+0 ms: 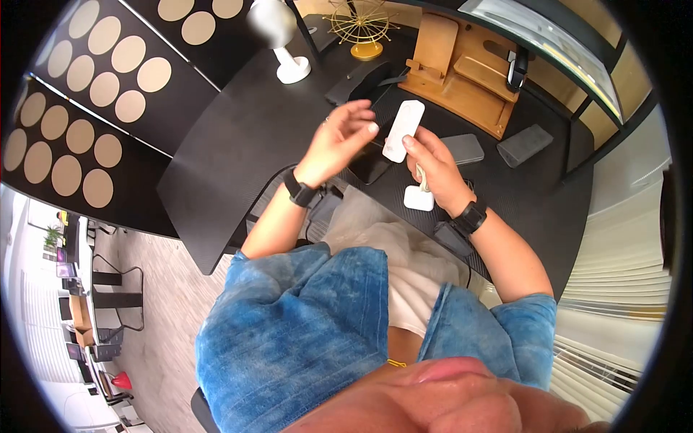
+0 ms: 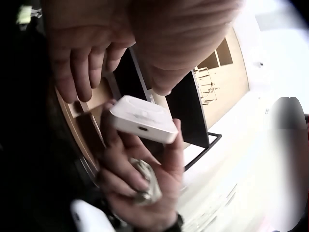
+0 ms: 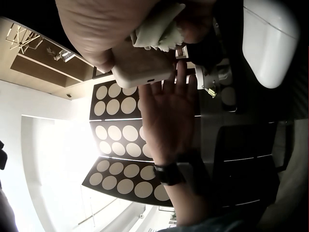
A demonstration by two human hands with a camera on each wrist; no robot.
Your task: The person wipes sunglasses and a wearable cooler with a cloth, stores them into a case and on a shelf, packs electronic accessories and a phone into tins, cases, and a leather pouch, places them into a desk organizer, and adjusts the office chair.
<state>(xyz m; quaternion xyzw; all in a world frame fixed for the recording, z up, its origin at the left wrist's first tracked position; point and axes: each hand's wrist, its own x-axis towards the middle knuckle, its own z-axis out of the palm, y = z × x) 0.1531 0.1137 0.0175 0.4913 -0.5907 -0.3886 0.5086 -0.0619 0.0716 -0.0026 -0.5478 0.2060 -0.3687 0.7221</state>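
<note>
In the head view my right hand (image 1: 442, 169) grips a flat, elongated white device (image 1: 403, 131) between thumb and fingers. A small port shows in the end of the device (image 2: 143, 128) in the left wrist view. Tucked under the curled fingers of that same hand is a crumpled pale wipe (image 3: 159, 30). My left hand (image 1: 338, 141) is raised to the left of the device, fingers loosely extended, holding nothing. A white earbud case (image 1: 419, 198) lies on the black desk (image 1: 238, 130) just below the right hand. Behind the hands lies a dark phone-like slab (image 1: 369, 164).
Farther back stand a wooden desk stand (image 1: 462, 79), a gold wheel ornament (image 1: 364, 50) and a white lamp (image 1: 291, 68). A grey box (image 1: 525, 146) and a grey flat case (image 1: 462, 149) lie at right. A monitor (image 1: 556, 43) overhangs the back edge.
</note>
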